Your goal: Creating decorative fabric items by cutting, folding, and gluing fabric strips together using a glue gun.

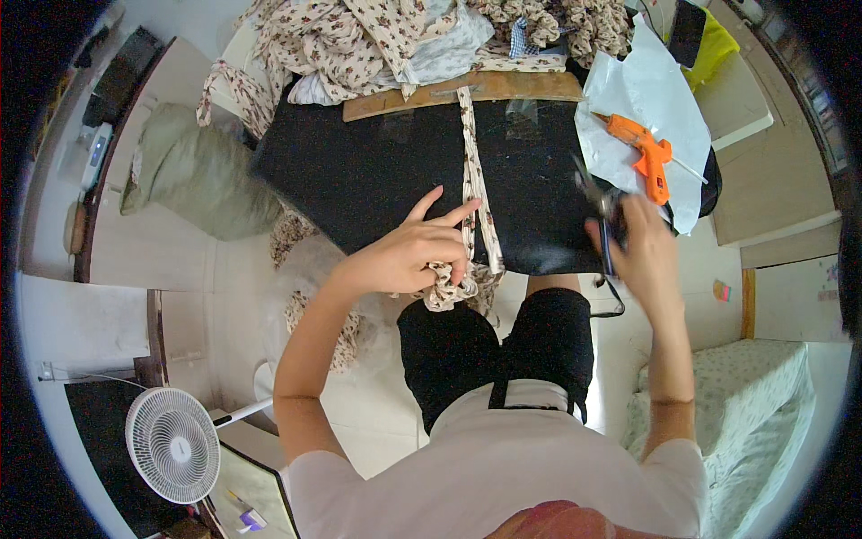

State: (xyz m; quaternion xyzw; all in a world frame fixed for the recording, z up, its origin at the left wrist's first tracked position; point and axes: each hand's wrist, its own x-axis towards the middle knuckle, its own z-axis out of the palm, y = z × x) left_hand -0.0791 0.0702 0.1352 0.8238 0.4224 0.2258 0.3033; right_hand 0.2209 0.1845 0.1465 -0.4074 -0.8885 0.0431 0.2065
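Observation:
My left hand [429, 253] is at the near edge of the black tabletop [377, 166]. Its lower fingers are closed round a bunched cream floral scrunchie [445, 289], while two upper fingers stretch out. Beside those fingers, narrow floral fabric strips [473, 153] run up to a brown wooden strip [530, 90] at the far edge. My right hand [645, 238], smeared by motion, is at the table's right side. Between its thumb and fingers are dark-handled scissors [605, 235], their blades blurred and pointing away. A black loop hangs below them.
An orange glue gun [651, 153] lies on a white sheet [620, 99] at the right. Floral fabric [332, 45] and finished-looking scrunchies [603, 27] pile up at the back. A white fan [175, 445] stands lower left, and a grey-green sack [193, 171] at the left.

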